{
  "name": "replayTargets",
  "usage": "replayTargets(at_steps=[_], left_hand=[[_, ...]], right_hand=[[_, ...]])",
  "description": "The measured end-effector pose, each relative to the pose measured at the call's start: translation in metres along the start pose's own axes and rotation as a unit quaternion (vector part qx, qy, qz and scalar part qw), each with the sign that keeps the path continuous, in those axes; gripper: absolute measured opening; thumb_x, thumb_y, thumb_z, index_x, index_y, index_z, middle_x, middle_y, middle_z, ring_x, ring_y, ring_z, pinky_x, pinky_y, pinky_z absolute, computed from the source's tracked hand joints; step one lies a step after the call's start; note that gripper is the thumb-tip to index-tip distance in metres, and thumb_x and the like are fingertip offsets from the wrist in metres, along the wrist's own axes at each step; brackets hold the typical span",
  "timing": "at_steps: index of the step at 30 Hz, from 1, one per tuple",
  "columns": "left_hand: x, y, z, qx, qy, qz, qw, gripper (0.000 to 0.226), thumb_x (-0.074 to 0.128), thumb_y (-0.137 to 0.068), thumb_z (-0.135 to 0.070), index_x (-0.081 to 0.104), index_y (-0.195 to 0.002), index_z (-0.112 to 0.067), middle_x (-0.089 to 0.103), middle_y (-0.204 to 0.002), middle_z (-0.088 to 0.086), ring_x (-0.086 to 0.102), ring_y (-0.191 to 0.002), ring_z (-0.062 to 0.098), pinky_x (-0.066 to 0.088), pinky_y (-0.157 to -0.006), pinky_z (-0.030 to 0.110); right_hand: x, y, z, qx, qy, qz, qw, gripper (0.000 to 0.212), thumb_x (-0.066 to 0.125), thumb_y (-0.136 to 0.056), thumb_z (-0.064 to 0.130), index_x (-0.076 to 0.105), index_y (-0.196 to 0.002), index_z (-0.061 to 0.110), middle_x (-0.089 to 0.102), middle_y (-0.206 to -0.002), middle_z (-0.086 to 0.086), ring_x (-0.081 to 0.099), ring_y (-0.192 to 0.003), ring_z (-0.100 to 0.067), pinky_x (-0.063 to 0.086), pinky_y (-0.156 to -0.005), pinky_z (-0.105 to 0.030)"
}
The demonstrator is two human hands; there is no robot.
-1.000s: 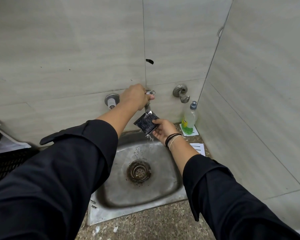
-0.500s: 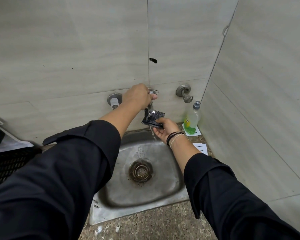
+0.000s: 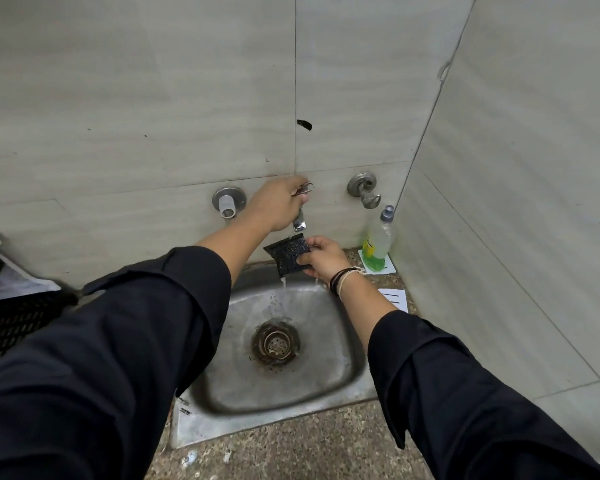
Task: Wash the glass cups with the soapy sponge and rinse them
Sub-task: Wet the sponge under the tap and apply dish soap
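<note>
L hand point(image 3: 278, 206) is up at the wall, fingers curled round the tap handle point(image 3: 303, 189); its spout point(image 3: 299, 221) points down w/ water coming out. R hand point(image 3: 323, 258) pinches a dark sponge point(image 3: 286, 251) by its right edge, right under the spout – water runs off the sponge's lower corner into the steel sink point(image 3: 340, 368), drain strainer point(image 3: 276, 342) in the middle. Cords on the R wrist, both sleeves dark. Two other wall fittings flank the tap – a capped outlet point(image 3: 228, 204) left, a second tap point(image 3: 366, 190) right. Soap bottle point(image 3: 378, 242) w/ green liquid stands in the corner on the speckled counter point(image 3: 291, 452), upright. Black mesh crate point(image 3: 11, 320) at far left
</note>
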State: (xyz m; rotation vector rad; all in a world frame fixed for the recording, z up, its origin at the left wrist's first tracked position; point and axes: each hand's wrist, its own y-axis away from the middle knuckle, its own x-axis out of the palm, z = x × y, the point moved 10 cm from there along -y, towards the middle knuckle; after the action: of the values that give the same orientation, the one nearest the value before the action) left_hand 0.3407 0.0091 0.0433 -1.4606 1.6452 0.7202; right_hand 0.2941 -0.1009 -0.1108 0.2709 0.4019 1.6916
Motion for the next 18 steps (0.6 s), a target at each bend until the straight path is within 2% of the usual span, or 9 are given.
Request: replayTargets(at_steps=[2, 4, 6, 8, 12, 14, 15, 16, 18], left_hand=[[0.001, 0.009, -0.002, 0.028, 0.019, -0.002, 0.999, 0.035, 0.062, -0.099, -0.031, 0.063, -0.133, -0.022, 0.059, -0.137, 0.008, 0.052, -0.129, 0.026, 0.037, -0.103, 0.026], [0.004, 0.019, -0.004, 0.052, 0.023, 0.008, 0.998, 0.028, 0.067, -0.095, -0.035, 0.066, -0.12, -0.023, 0.052, -0.13, 0.006, 0.048, -0.121, 0.02, 0.034, -0.102, 0.024], [0.006, 0.031, 0.001, 0.061, -0.012, 0.008, 0.998, 0.031, 0.067, -0.089, -0.047, 0.064, -0.114, -0.028, 0.046, -0.13, 0.007, 0.046, -0.122, 0.023, 0.037, -0.108, 0.034], [0.006, 0.041, 0.006, 0.051, -0.051, -0.011, 0.997, 0.034, 0.059, -0.085, -0.055, 0.058, -0.113, -0.037, 0.042, -0.136, 0.008, 0.046, -0.127, 0.03, 0.043, -0.107, 0.047], [0.008, 0.072, 0.003, 0.053, -0.039, -0.102, 0.993, 0.046, 0.057, -0.095, -0.043, 0.048, -0.14, -0.038, 0.039, -0.14, 0.009, 0.049, -0.124, 0.027, 0.048, -0.103, 0.047], [0.021, 0.097, 0.019, 0.0, 0.052, -0.133, 0.99, 0.064, 0.057, -0.099, -0.043, 0.028, -0.156, -0.038, 0.039, -0.143, 0.007, 0.049, -0.123, 0.021, 0.045, -0.104, 0.039], [0.037, 0.106, 0.038, -0.06, 0.115, -0.126, 0.983, 0.071, 0.058, -0.099, -0.046, 0.021, -0.159, -0.036, 0.041, -0.144, 0.007, 0.05, -0.122, 0.019, 0.044, -0.104, 0.036], [0.055, 0.116, 0.056, -0.131, 0.178, -0.102, 0.97, 0.077, 0.059, -0.098, -0.049, 0.019, -0.16, -0.03, 0.045, -0.143, 0.006, 0.051, -0.121, 0.018, 0.044, -0.104, 0.036], [0.092, 0.132, 0.081, -0.257, 0.309, -0.046, 0.915, 0.079, 0.063, -0.093, -0.057, 0.035, -0.154, -0.015, 0.057, -0.137, 0.003, 0.058, -0.117, 0.016, 0.047, -0.104, 0.037]], right_hand=[[0.001, 0.004, 0.003, -0.007, 0.015, 0.003, 1.0, 0.034, 0.07, -0.078, -0.004, 0.064, -0.096, 0.024, 0.07, -0.102, -0.008, 0.068, -0.101, -0.026, 0.057, -0.08, -0.034], [0.003, 0.006, 0.003, -0.009, 0.021, 0.009, 1.0, 0.034, 0.07, -0.076, -0.003, 0.064, -0.095, 0.024, 0.07, -0.104, -0.01, 0.069, -0.099, -0.027, 0.057, -0.083, -0.037], [0.004, 0.005, 0.001, -0.004, 0.019, 0.018, 1.0, 0.034, 0.071, -0.072, -0.001, 0.065, -0.095, 0.023, 0.071, -0.108, -0.013, 0.069, -0.104, -0.031, 0.057, -0.087, -0.043], [0.002, 0.006, -0.002, 0.004, 0.002, 0.02, 1.0, 0.031, 0.069, -0.076, -0.002, 0.064, -0.095, 0.022, 0.07, -0.101, -0.009, 0.069, -0.101, -0.03, 0.057, -0.084, -0.041], [-0.012, 0.017, -0.008, 0.019, -0.072, 0.018, 0.997, 0.03, 0.062, -0.087, -0.009, 0.06, -0.1, 0.018, 0.065, -0.084, -0.002, 0.064, -0.073, -0.016, 0.053, -0.061, -0.026], [-0.021, 0.021, -0.012, 0.024, -0.097, 0.02, 0.995, 0.026, 0.063, -0.088, -0.008, 0.061, -0.098, 0.016, 0.066, -0.084, -0.003, 0.064, -0.07, -0.015, 0.054, -0.06, -0.025], [-0.025, 0.023, -0.014, 0.029, -0.115, 0.022, 0.993, 0.025, 0.064, -0.088, -0.007, 0.061, -0.096, 0.016, 0.067, -0.085, -0.003, 0.064, -0.07, -0.015, 0.056, -0.061, -0.026], [-0.027, 0.024, -0.017, 0.036, -0.137, 0.026, 0.99, 0.025, 0.065, -0.087, -0.007, 0.061, -0.096, 0.016, 0.068, -0.088, -0.004, 0.065, -0.072, -0.017, 0.057, -0.062, -0.027], [-0.031, 0.024, -0.027, 0.052, -0.167, 0.033, 0.984, 0.028, 0.07, -0.084, -0.005, 0.06, -0.101, 0.015, 0.069, -0.096, -0.008, 0.067, -0.076, -0.02, 0.058, -0.063, -0.029]])
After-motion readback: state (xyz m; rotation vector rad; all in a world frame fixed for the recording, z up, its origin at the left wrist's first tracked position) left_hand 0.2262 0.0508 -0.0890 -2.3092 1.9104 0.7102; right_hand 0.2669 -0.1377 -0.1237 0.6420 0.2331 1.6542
